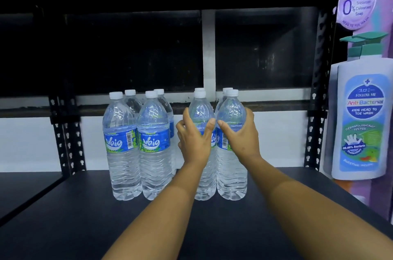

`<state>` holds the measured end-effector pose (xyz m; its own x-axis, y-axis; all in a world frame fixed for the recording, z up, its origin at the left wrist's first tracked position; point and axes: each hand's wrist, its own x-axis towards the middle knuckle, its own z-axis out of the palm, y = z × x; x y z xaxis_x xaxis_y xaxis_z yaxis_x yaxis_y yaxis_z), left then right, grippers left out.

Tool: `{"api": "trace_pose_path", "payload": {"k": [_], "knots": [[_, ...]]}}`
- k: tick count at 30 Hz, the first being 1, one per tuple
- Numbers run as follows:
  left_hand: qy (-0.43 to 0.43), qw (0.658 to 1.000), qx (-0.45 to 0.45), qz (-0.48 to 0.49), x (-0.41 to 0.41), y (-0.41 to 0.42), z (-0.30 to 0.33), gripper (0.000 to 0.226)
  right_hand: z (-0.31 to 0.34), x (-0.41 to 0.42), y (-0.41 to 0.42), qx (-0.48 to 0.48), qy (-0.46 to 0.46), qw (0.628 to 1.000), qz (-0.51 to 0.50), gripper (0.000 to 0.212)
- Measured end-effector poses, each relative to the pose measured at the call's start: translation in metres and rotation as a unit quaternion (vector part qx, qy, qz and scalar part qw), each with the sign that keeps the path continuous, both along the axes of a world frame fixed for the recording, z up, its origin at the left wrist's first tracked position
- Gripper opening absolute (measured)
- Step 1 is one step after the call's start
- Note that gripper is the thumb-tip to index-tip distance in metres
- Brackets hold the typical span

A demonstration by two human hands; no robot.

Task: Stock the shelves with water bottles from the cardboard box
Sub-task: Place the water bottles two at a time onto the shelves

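Eight clear plastic bottles stand upright on a dark, matte shelf (85,213), in two rows of four, front and back. Each is tall and ribbed, with a white screw cap and a blue-and-green wrap label. The two front bottles on the left (122,147) (155,149) stand touching one another, free of any hand. A small gap parts them from the right pair.

The left hand (194,138) is curled round the third front bottle (201,110) at label height, thumb on its right side. The right hand (240,134) is wrapped round the fourth front bottle (230,115), thumb on its left side, fingers round the far side. The thumbs lie close together between the two bottles, which stand side by side with their bases on the shelf.

The back bottles show mostly as caps and shoulders. Black perforated metal uprights (68,132) frame the shelf. At the right stands a glossy purple cardboard display (361,110) shaped like a pump bottle of wash.
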<state>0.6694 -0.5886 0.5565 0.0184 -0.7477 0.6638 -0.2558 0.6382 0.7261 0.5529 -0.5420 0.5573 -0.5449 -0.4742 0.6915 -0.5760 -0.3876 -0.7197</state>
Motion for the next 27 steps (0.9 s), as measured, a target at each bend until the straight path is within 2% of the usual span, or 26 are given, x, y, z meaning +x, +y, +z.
{"api": "trace_pose_path", "payload": {"k": [4, 8, 14, 20, 27], "knots": [[-0.003, 0.998, -0.004, -0.06, 0.008, 0.004, -0.015, 0.086, -0.027, 0.002, 0.008, 0.013, 0.004, 1.0, 0.023, 0.075], [0.0, 0.992, 0.046, -0.116, 0.02, 0.009, -0.04, 0.095, -0.053, 0.001, 0.014, 0.032, 0.0, 0.999, 0.041, 0.074], [-0.023, 0.992, 0.079, -0.094, 0.027, 0.012, -0.072, 0.1, -0.08, 0.004, 0.018, 0.052, -0.016, 0.998, 0.022, 0.077], [0.023, 0.988, 0.136, -0.075, 0.025, 0.011, -0.095, 0.101, -0.098, 0.01, 0.022, 0.044, -0.01, 0.999, -0.001, 0.086], [0.021, 0.99, 0.128, -0.057, 0.024, 0.008, -0.105, 0.103, -0.106, 0.008, 0.022, 0.046, -0.014, 0.999, 0.005, 0.083]]}}
